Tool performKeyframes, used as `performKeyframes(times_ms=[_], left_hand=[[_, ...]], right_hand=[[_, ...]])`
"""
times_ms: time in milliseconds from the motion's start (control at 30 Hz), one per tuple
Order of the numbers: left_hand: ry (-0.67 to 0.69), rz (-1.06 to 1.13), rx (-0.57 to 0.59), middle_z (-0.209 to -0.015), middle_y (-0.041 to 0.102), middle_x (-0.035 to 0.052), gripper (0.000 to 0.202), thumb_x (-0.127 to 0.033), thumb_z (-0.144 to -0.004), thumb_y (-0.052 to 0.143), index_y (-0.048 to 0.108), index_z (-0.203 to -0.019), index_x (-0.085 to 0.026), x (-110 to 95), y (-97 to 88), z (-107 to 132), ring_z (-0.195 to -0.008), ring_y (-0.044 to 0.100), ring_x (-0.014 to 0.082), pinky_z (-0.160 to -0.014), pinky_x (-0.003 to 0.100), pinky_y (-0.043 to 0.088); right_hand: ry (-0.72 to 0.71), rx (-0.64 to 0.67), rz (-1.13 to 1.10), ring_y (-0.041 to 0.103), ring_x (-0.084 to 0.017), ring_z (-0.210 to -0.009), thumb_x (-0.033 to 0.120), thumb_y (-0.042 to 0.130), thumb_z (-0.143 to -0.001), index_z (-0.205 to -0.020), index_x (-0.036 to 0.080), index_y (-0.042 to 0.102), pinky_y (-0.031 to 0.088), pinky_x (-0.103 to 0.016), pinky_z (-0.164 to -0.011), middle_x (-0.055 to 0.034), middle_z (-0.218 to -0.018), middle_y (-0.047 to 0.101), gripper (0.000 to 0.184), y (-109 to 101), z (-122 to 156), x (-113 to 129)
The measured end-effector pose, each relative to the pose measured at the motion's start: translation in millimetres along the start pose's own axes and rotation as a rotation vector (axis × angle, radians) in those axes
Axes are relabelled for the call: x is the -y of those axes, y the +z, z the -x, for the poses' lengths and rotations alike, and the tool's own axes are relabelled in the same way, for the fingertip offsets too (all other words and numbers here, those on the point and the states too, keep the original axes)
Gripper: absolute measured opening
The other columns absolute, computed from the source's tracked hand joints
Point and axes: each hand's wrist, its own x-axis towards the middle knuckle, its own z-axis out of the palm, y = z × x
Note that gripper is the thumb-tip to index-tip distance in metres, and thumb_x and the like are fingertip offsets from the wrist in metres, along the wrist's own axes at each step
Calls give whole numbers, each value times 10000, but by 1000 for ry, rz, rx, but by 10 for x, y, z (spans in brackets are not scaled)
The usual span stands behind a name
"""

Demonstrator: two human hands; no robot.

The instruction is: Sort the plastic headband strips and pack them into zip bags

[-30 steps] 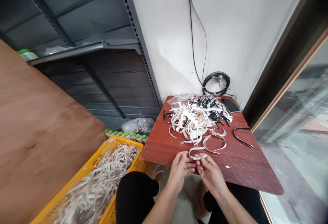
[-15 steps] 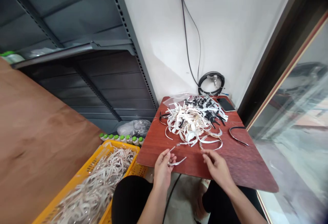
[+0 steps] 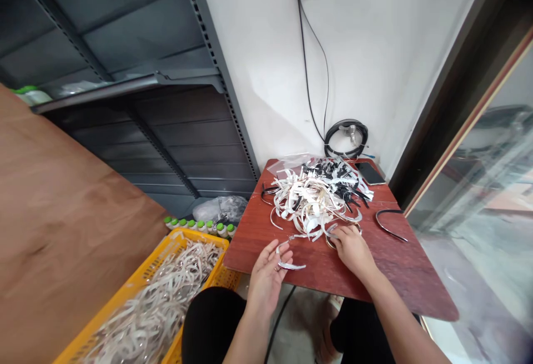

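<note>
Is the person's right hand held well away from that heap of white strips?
No, the right hand is down at the near edge of the heap of white strips, touching them.

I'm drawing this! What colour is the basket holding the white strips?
The plastic crate is yellow, best seen in the head view.

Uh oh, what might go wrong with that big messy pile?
The right hand touches the tangled pile of white and black strips, so pulling one strip might drag others along, perhaps into the phone. The small white strip at the left hand is close to the edge of the red table, so it might fall to the floor.
</note>
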Motion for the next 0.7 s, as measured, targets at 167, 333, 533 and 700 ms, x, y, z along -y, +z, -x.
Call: performKeyframes(times_ms=[167, 333, 533, 700], left_hand=[[48, -31, -3, -1159, 637, 132, 481, -252, -678, 732, 544, -1118, -192, 0, 60, 32, -998, 637, 229, -938, 372, 446], [49, -27, -81, -1076, 681, 104, 345, -271, -654, 758, 587, -940, -182, -10, 67, 72, -1006, 635, 232, -894, 339, 464], [30, -2, -75, -943, 715, 108, 265, -300, -677, 743, 583, -839, -164, -22, 142, 102, -940, 662, 242, -850, 330, 479], [-8, 26, -21, -1005, 697, 150, 298, -299, -731, 693, 604, -962, -134, -34, 223, 184, -938, 663, 244, -859, 333, 479]], right_hand=[[-28, 15, -33, 511, -224, -823, 211, 464, -884, -793, 223, 669, 409, -333, -765, -55, -808, 642, 224, -49, -72, 116], [74, -87, -257, 546, -210, -802, 309, 443, -912, -857, 204, 649, 425, -318, -747, -63, -852, 649, 238, -276, 30, 327], [411, 17, -1010, 535, -160, -676, 437, 575, -832, -800, 179, 657, 407, -237, -619, -25, -743, 618, 272, -433, 265, 687], [497, 141, -1246, 429, -106, -587, 409, 615, -824, -839, 165, 652, 338, -205, -551, 1, -676, 540, 247, -286, 373, 829]])
